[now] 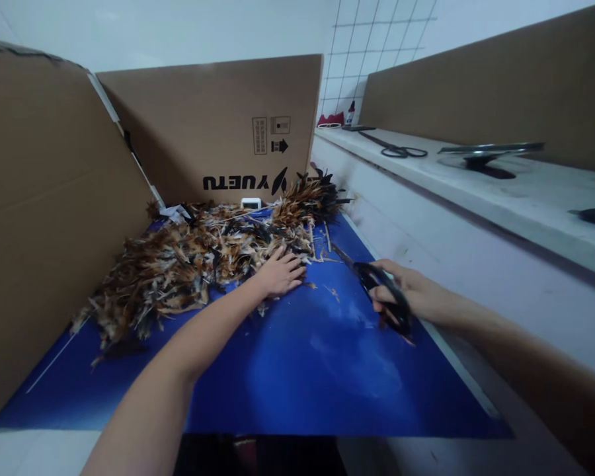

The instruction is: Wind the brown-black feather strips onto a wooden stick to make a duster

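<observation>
Brown corrugated cardboard panels (pixel 213 125) stand along the left and back of the work area, the back one printed with black upside-down lettering and shipping symbols. A small white rectangular device (pixel 250 203) sits at the foot of that back panel. On the pale grey ledge (pixel 476 192) to the right lie a pair of black-handled scissors (pixel 399 149), a shiny round metal dish (pixel 486 153), a small dark bottle (pixel 350 114) and a red object (pixel 330 120), with another brown cardboard sheet (pixel 500 86) leaning behind them against the white tiled wall (pixel 377 39).
</observation>
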`<state>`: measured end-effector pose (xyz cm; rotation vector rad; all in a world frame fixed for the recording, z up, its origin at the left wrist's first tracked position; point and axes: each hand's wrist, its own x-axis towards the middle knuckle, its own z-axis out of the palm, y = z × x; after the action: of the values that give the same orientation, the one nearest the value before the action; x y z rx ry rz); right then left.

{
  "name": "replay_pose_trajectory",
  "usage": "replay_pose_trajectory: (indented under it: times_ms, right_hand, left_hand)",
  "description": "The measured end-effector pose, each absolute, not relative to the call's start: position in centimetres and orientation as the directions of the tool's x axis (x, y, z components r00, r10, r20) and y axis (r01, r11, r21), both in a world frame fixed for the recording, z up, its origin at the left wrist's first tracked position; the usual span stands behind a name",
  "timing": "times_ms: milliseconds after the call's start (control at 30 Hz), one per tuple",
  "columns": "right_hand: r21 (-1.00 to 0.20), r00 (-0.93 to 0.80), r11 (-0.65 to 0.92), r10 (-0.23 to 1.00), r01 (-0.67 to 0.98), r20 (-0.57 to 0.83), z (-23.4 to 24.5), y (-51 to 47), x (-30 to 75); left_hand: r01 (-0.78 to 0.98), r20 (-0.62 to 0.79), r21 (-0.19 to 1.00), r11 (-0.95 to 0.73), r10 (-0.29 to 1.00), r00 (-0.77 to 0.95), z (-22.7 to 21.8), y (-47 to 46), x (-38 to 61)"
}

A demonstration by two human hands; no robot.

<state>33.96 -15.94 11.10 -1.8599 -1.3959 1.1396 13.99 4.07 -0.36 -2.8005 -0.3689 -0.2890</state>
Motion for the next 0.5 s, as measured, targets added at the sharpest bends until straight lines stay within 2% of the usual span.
replay_pose_trajectory:
  times_ms: [33, 100, 167, 200, 300, 400, 467, 500]
  right_hand:
    - [-0.725, 0.191, -0.323, 0.946, 0.609, -0.261, 10.0, -15.6, 33.8]
    - [-0.463, 0.287, -0.314, 0.949, 0.829, -0.131, 7.9, -15.0, 33.3]
    - [-0.246, 0.315, -0.318, 0.948, 0.916, -0.051, 6.1, -14.5, 32.8]
    - [-0.175, 0.324, -0.327, 0.945, 0.929, -0.047, 5.4, -14.4, 32.6]
    - [-0.035, 0.333, -0.336, 0.94, 0.941, -0.068, 3.7, -14.2, 32.2]
    - [0.057, 0.283, -0.279, 0.957, 0.959, -0.07, 2.7, -14.2, 32.4]
    - [0.064, 0.246, -0.244, 0.968, 0.968, -0.043, 2.4, -14.3, 32.8]
    - [0.026, 0.229, -0.229, 0.973, 0.973, -0.004, 2.4, -14.2, 32.9]
  left_hand:
    - [0.307, 0.237, -0.274, -0.911, 0.245, 0.94, -0.2, 4.5, 13.2]
    - [0.37, 0.24, -0.269, -0.889, 0.31, 0.92, 0.1, 5.0, 12.1]
    - [0.426, 0.239, -0.216, -0.879, 0.375, 0.896, 0.5, 5.2, 11.6]
    - [0.447, 0.241, -0.17, -0.878, 0.403, 0.883, 0.8, 5.1, 11.5]
    - [0.468, 0.269, -0.01, -0.884, 0.449, 0.852, 1.8, 4.4, 11.6]
    - [0.456, 0.343, 0.063, -0.888, 0.449, 0.825, 3.0, 3.4, 11.5]
    - [0.439, 0.367, 0.086, -0.894, 0.438, 0.821, 3.9, 2.5, 11.1]
    - [0.424, 0.384, 0.101, -0.9, 0.429, 0.818, 4.3, 1.9, 10.9]
